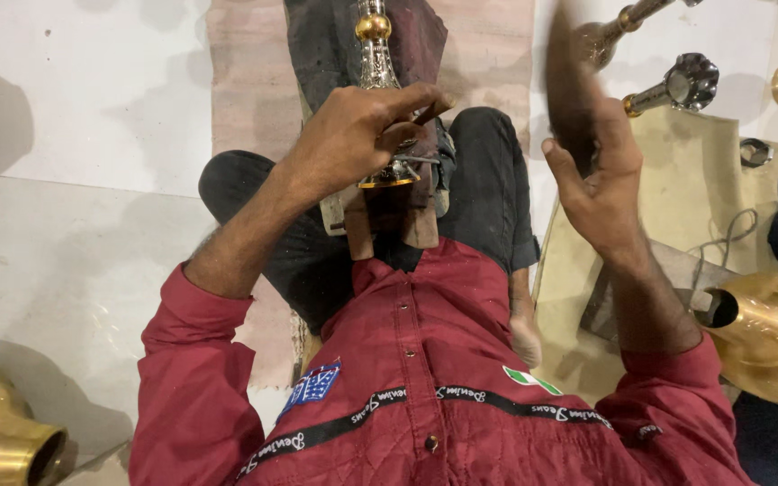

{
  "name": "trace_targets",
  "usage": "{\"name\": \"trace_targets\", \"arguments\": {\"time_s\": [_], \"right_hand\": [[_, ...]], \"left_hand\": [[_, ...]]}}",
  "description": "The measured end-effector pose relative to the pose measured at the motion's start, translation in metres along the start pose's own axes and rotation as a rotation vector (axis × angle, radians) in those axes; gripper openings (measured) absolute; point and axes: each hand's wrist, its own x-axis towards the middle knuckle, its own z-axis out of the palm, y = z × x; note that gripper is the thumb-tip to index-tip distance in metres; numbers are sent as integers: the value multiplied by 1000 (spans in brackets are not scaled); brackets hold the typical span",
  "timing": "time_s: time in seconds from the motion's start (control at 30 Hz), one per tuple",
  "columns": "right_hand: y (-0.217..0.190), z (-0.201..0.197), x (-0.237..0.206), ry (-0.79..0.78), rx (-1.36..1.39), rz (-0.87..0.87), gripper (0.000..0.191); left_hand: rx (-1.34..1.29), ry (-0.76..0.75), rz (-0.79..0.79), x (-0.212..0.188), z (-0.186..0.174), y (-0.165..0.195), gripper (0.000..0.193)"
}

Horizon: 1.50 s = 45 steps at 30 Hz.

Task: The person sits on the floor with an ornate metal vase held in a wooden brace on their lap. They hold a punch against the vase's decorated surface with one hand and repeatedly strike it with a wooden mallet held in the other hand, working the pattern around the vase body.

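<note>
Seated worker, head view, chasing stage. The left hand has its fingers closed around a slim dark punch, whose tip meets the base of an engraved silver-and-brass stem lying along the lap. Just below these fingers the stem's brass collar rests in a wooden block held between the knees. To their right, the right hand is raised with its fingers wrapped on a blurred dark mallet; the step in hand appears to be striking the punch, and the next blow would call for a steady tip and a square hit. Beyond the mallet lie similar stems on the floor; large brass vessels crowd the right elbow and lower left.
</note>
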Motion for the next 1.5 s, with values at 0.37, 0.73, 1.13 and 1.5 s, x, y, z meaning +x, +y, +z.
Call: {"name": "trace_targets", "arguments": {"time_s": [0.37,0.73,1.13,1.5], "right_hand": [[7,-4,-1,3,-258,-43,68],[-15,-5,8,25,-426,-149,68],[-3,-6,3,-76,-535,-136,74],[-3,-7,7,10,-439,-140,71]], "left_hand": [[39,20,-26,-2,7,-8,41],[60,5,37,-1,2,-5,41],[23,58,7,-5,3,-7,38],[-13,71,40,-4,0,-5,38]]}}
